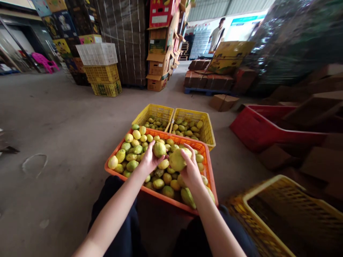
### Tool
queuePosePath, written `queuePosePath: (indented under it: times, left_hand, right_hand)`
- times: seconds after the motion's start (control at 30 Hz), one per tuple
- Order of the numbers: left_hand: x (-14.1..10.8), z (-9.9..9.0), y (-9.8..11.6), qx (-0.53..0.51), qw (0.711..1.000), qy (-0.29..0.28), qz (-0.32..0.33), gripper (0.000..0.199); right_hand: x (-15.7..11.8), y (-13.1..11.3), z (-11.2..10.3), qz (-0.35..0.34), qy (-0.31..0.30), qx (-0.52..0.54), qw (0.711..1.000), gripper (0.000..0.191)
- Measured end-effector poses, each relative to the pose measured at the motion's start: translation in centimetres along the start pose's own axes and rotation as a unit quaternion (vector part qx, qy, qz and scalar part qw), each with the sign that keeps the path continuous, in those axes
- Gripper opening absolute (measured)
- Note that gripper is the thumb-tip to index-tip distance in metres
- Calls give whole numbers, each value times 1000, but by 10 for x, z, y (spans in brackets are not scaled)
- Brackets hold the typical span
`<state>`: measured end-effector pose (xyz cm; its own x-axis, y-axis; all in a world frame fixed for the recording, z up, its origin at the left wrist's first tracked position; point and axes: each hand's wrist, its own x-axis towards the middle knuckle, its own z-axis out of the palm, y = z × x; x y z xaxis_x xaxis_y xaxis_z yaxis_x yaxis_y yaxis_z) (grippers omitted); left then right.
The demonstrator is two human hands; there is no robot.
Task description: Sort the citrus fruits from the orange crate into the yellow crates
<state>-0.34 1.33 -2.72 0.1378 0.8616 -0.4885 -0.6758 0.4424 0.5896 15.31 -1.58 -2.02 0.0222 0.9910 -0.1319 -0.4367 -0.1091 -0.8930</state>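
Note:
My left hand (151,157) is closed around a greenish-yellow lemon (159,149). In my right hand (190,165) is a larger, paler yellow-green lemon (177,160), gripped from its right side. Both hands are above an orange crate (211,171) filled with yellow and green lemons (132,165) of mixed sizes. Against its far side stand two yellow crates, the left one (139,116) and the right one (210,130), each with smaller lemons in the bottom. My forearms cover part of the near fruit.
A yellow crate (257,210) stands close on my right, with a red bin (241,132) and cardboard boxes (324,160) beyond it. Stacked crates (103,73), tall carton stacks (158,67) and a loaded pallet (206,80) stand farther back. A person (215,37) is in the background.

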Motion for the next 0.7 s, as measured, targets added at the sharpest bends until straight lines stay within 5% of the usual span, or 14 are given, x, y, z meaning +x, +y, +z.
queuePosePath:
  times: [0.23, 0.47, 0.7]
  left_hand:
    - [5, -13, 4, -25, 997, -48, -56, 41]
    - [-8, -5, 4, -99, 994, -38, -10, 28]
    - [-11, -7, 4, -65, 993, -79, -55, 34]
  right_hand:
    - [14, 5, -7, 175, -57, 68, 981, 26]
    - [16, 14, -3, 130, 18, 123, 984, 38]
    - [14, 6, -7, 167, -35, 157, 973, 42]
